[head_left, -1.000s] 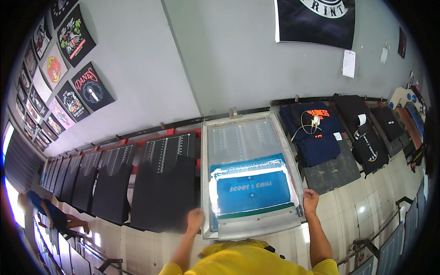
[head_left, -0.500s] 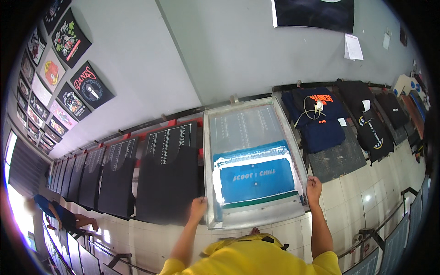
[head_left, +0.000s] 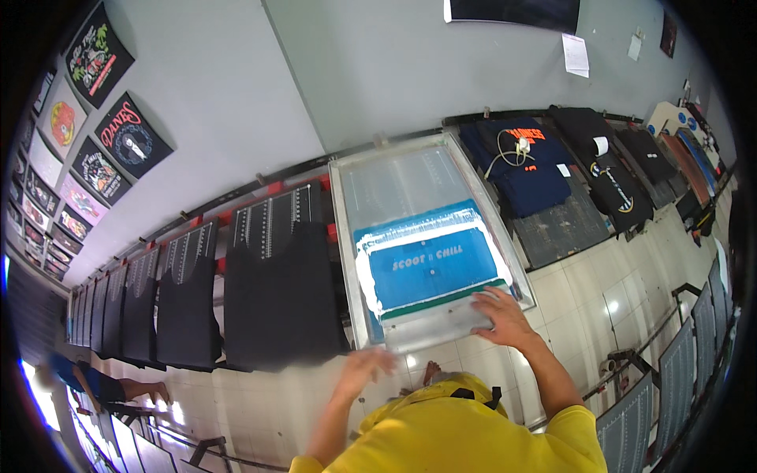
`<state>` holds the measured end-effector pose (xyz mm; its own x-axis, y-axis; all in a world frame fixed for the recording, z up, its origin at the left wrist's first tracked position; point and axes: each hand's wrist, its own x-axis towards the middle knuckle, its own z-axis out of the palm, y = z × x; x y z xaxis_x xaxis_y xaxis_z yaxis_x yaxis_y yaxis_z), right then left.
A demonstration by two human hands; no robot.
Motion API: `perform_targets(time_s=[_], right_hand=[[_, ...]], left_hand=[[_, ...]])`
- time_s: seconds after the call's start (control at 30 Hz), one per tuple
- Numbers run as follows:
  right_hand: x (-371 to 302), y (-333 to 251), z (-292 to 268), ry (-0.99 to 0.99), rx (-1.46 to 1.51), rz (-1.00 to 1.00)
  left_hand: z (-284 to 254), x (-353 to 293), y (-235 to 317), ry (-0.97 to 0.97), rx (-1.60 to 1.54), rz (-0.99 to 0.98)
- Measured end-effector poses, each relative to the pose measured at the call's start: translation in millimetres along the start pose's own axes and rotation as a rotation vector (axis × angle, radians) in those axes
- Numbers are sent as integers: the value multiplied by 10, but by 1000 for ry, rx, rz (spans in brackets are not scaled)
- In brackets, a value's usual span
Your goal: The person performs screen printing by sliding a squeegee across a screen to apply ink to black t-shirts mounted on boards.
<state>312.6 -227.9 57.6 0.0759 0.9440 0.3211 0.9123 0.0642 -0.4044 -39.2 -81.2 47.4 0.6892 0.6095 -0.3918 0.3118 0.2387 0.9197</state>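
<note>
Right grip [head_left: 505,315] flat on metal-framed mesh screen [head_left: 426,244]

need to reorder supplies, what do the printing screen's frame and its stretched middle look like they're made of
Screen frame: likely aluminium, going by its dull pale-grey bars with a soft sheen. Mesh: apparently fine translucent fabric, milky grey, blue-coated lower down. The right hand rests on the near edge.
</note>
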Motion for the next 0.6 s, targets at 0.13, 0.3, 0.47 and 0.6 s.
perform_targets(time_s=[0.13, 0.3, 0.47, 0.6], right_hand=[[-64, -58, 71, -303, -270, -210], [186, 52, 69, -386, -282, -197], [397, 81, 215, -273, -333, -222], [383, 113, 261, -238, -333, -253]], left_hand=[[574, 170, -343, -336, 24, -185], [1022, 423, -639, -344, -42, -175], [1324, 605, -646, -267, -175, -211], [1524, 681, -630, -138, -219, -191]])
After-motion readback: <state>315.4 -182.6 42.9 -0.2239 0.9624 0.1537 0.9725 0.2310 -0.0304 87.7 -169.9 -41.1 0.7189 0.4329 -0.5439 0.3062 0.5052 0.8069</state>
